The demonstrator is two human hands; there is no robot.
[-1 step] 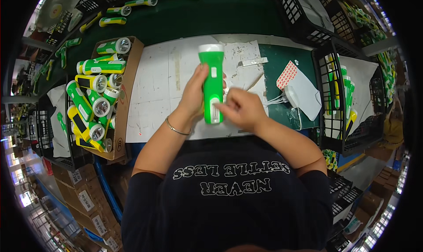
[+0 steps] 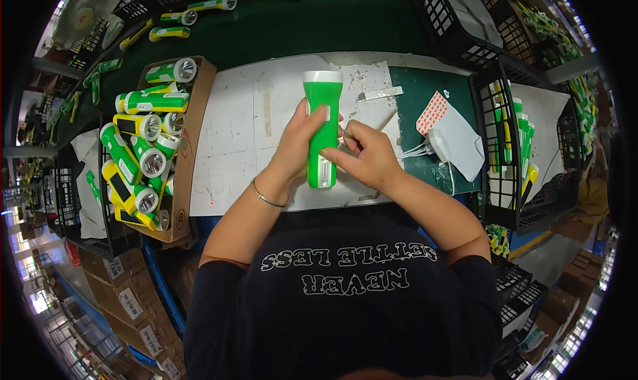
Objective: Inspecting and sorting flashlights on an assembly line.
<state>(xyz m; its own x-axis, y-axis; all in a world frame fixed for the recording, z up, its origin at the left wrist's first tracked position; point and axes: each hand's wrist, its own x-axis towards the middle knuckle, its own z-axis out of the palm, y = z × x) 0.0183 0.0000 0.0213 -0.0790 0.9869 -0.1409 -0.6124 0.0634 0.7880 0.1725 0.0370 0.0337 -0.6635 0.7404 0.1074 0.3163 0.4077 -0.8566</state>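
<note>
green flashlight (image 2: 322, 124) sits mid-frame over the white table (image 2: 232, 134), left hand (image 2: 299, 140) clamped round its body, right hand (image 2: 364, 155) pinching at its side; a loose grip could let it roll.

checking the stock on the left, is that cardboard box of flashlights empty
No, the cardboard box at the person's left is packed with green and yellow flashlights, while both hands work on a green flashlight over the white mat.
</note>
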